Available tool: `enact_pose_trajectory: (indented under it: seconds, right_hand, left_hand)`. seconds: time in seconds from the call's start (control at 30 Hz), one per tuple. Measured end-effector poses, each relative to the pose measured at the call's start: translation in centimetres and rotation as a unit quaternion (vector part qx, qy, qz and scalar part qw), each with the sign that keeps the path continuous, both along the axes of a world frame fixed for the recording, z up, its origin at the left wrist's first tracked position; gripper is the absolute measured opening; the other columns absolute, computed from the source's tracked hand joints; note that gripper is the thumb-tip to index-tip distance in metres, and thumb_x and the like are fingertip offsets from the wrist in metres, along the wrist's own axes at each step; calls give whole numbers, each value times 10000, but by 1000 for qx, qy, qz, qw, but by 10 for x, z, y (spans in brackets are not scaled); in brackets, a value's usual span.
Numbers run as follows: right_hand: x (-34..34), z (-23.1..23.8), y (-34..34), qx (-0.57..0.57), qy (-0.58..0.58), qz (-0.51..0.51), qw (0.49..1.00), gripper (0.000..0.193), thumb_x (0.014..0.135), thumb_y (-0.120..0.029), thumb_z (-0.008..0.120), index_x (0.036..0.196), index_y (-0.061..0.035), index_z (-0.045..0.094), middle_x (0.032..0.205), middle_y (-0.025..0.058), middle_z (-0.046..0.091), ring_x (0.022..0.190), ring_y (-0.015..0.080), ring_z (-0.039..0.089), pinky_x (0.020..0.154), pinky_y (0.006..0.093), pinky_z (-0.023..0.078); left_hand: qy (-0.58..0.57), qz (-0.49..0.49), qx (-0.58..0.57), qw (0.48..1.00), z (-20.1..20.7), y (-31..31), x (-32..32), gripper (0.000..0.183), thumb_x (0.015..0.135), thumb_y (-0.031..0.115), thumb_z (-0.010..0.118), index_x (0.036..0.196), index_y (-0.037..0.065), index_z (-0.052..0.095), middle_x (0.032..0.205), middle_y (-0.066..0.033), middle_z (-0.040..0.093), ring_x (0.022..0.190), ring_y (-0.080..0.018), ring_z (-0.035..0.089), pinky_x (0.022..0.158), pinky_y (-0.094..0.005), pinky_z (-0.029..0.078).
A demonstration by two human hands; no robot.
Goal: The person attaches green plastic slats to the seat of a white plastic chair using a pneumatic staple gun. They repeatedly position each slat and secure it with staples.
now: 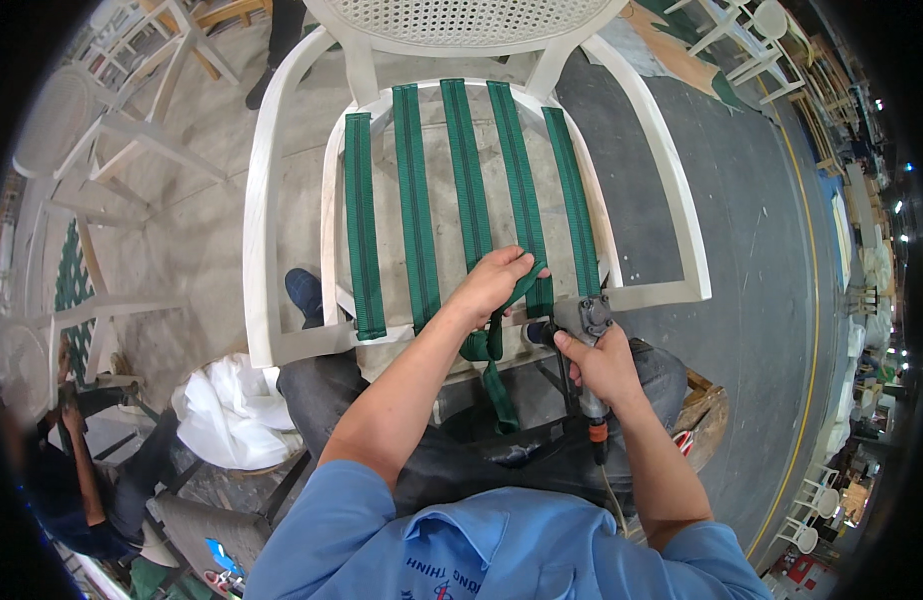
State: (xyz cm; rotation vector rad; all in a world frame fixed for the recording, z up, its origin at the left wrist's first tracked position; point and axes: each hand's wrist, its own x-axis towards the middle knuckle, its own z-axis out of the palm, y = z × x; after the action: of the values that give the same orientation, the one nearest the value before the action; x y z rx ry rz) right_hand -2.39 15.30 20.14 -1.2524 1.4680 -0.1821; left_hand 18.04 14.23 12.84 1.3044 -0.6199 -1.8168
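Observation:
A white wooden armchair frame (pixel 261 215) stands in front of me, its cane back at the far side. Several dark green webbing straps (pixel 414 200) run from the back rail of the seat toward the front rail, with gaps between them. My left hand (pixel 492 285) is closed on a loose length of green webbing (pixel 499 398) near the front rail, and its tail hangs down toward my lap. In my right hand (pixel 609 365) is a grey air staple gun (pixel 585 318), its head close to the front rail, right of the left hand. The gun's nose is hard to make out.
A thin air hose (pixel 614 495) trails from the gun. White wrapping (pixel 232 412) lies at my left, beside a seated co-worker (pixel 82 480). Other chair frames (pixel 112 150) stand at the left. Red-handled scissors (pixel 684 440) rest on a wooden stool (pixel 707 420) at my right.

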Motion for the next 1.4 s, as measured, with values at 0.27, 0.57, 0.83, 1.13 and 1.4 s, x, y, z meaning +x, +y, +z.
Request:
enact_pose_trajectory:
  seconds: [0.27, 0.57, 0.83, 1.13, 1.4]
  right_hand:
    - [8, 3, 3, 12, -11, 5, 1000, 259, 881, -181, 743, 1029, -8, 619, 694, 13, 601, 482, 102, 538, 430, 270, 431]
    - [15, 0, 13, 13, -22, 22, 999, 269, 888, -194, 744, 1026, -3, 616, 683, 20, 603, 497, 105, 550, 438, 283, 449]
    - [-34, 33, 18, -8, -60, -62, 996, 234, 886, -191, 738, 986, 2, 653, 710, 33, 624, 519, 125, 573, 462, 293, 475]
    - [-279, 111, 65, -199, -63, -344, 915, 230, 896, -194, 717, 986, 1, 634, 793, 63, 625, 597, 165, 574, 545, 331, 479]
    - [-433, 38, 78, -95, -77, -544, 830, 212, 881, -156, 725, 960, 7, 615, 756, 75, 613, 558, 194, 591, 511, 351, 513]
  left_hand:
    - [5, 2, 1, 1000, -6, 0, 0, 260, 1040, 322, 466, 1152, 125, 594, 1117, 70, 714, 762, -51, 526, 513, -272, 400]
    - [17, 0, 6, 1000, -8, -1, 1, 275, 1040, 327, 468, 1173, 113, 576, 1116, 59, 717, 782, -70, 538, 517, -285, 408]
    - [-6, 15, -4, 1000, 0, 4, 1, 294, 1024, 339, 501, 1141, 80, 576, 1042, 2, 736, 694, -74, 530, 489, -267, 388]
    - [-418, -118, -246, 867, -2, 20, -35, 406, 916, 345, 653, 1085, -24, 635, 967, -210, 706, 926, -375, 682, 815, -425, 510]
    - [-549, -90, -224, 800, 7, 57, -68, 383, 905, 346, 653, 1119, 28, 646, 953, -247, 688, 940, -437, 658, 800, -490, 516]
